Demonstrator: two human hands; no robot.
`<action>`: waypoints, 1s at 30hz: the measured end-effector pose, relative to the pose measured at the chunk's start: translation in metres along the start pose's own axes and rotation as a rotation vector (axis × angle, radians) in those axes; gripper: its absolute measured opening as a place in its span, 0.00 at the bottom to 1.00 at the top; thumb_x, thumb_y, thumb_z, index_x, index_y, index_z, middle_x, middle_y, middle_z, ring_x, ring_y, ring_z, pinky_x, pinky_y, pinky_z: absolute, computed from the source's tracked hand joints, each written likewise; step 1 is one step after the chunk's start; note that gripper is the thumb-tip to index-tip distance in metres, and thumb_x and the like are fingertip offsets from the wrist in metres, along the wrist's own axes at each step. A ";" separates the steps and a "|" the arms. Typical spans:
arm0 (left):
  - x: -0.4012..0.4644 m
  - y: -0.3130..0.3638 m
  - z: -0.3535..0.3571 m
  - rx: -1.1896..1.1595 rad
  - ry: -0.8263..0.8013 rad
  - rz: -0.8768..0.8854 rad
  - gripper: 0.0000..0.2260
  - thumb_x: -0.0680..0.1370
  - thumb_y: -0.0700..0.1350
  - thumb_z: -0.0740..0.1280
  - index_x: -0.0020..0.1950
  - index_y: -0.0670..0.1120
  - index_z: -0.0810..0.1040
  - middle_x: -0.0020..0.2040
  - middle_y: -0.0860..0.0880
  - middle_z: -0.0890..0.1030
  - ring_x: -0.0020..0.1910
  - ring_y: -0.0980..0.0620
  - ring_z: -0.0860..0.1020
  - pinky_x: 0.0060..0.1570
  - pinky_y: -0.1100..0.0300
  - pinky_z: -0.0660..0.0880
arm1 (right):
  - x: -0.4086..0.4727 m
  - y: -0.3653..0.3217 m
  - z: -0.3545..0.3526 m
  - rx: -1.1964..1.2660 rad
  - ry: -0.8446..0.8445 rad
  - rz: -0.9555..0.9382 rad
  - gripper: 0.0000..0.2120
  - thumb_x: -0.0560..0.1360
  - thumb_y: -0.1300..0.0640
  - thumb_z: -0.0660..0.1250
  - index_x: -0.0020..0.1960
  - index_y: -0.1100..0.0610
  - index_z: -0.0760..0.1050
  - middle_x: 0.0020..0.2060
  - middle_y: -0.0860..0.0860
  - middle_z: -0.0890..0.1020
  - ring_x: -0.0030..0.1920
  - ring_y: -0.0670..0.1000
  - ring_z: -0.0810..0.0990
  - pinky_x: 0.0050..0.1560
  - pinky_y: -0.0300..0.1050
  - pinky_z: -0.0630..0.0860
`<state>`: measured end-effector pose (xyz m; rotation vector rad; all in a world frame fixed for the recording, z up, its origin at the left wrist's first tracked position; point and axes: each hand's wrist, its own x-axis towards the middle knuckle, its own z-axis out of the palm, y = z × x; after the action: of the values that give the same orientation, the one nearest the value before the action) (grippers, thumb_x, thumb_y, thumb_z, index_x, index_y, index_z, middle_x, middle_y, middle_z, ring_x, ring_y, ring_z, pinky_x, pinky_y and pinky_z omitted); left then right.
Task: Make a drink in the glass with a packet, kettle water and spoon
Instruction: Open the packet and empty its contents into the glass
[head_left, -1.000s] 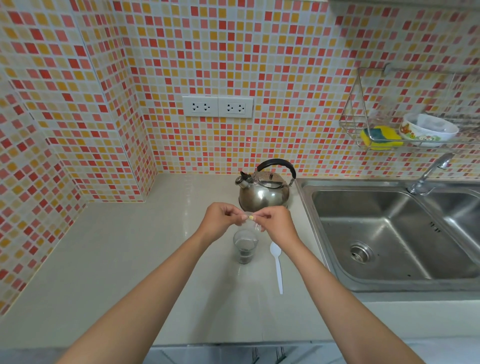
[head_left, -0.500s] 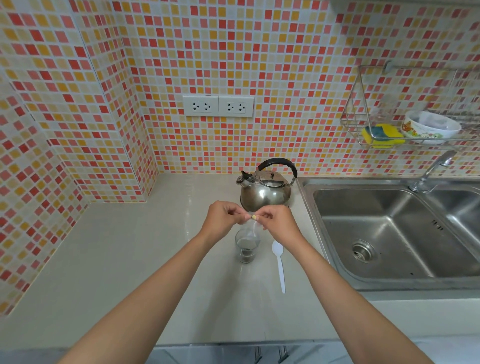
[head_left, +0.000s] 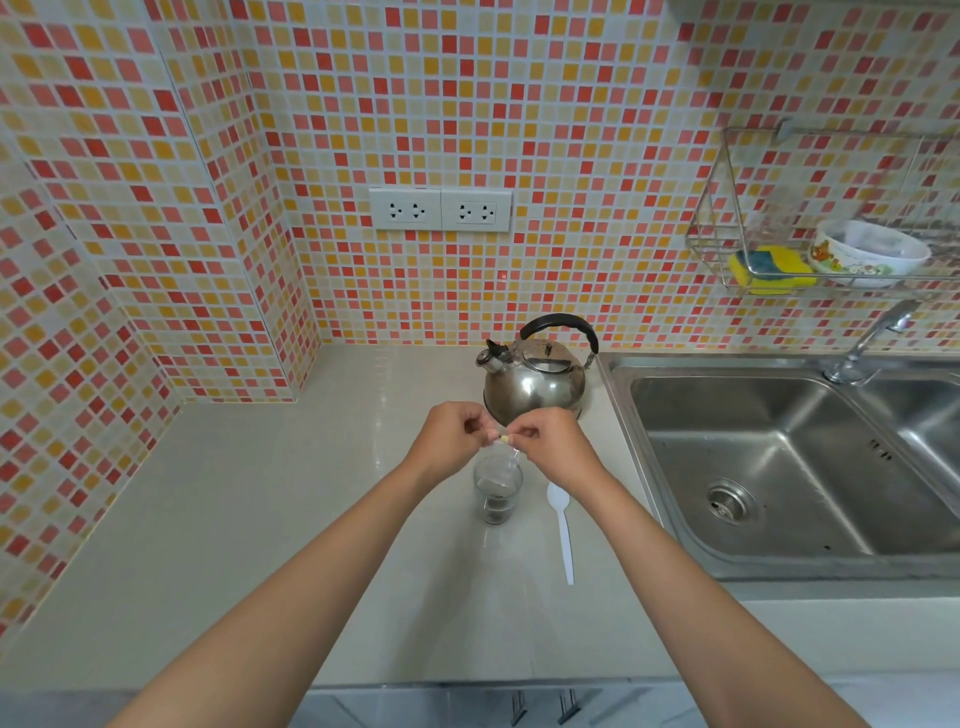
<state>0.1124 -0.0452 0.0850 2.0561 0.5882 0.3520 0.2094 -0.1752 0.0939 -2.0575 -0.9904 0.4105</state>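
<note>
No readable text anywhere. Bowl (head_left: 866, 253) in the wire rack (head_left: 712, 244) has cartoon prints, no legible lettering. Packet (head_left: 503, 440) is too small to read. Wall sockets (head_left: 440, 209) are unmarked.

I see small clear packet (head_left: 511, 453) pinched over glass, tilted | clear glass (head_left: 497, 488) upright on surface, dark powder at bottom | white plastic spoon (head_left: 562, 535) flat just right of glass, bowl away from me | steel kettle (head_left: 535, 378) behind glass, black handle up, spout left
</note>
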 end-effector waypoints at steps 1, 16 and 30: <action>0.000 0.001 0.000 0.023 0.001 0.005 0.02 0.74 0.38 0.71 0.41 0.41 0.82 0.33 0.53 0.79 0.32 0.60 0.75 0.32 0.76 0.69 | 0.000 0.000 0.001 -0.012 -0.002 0.003 0.04 0.73 0.63 0.69 0.43 0.60 0.83 0.36 0.56 0.82 0.34 0.45 0.75 0.35 0.33 0.70; -0.001 -0.001 0.000 -0.129 -0.024 0.040 0.02 0.70 0.40 0.76 0.41 0.45 0.86 0.35 0.44 0.84 0.32 0.59 0.78 0.37 0.72 0.75 | -0.002 0.007 -0.003 0.037 0.022 0.058 0.04 0.73 0.62 0.69 0.44 0.58 0.83 0.28 0.45 0.78 0.28 0.39 0.74 0.31 0.28 0.69; -0.032 -0.044 -0.043 -0.405 -0.045 -0.377 0.03 0.74 0.39 0.72 0.42 0.45 0.81 0.37 0.48 0.81 0.27 0.61 0.80 0.33 0.66 0.68 | -0.014 -0.013 0.033 0.313 0.108 0.325 0.04 0.71 0.62 0.70 0.44 0.61 0.84 0.29 0.47 0.79 0.26 0.43 0.74 0.35 0.38 0.71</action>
<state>0.0540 -0.0122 0.0696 1.5249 0.7891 0.1825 0.1744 -0.1639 0.0826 -1.9294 -0.4898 0.5763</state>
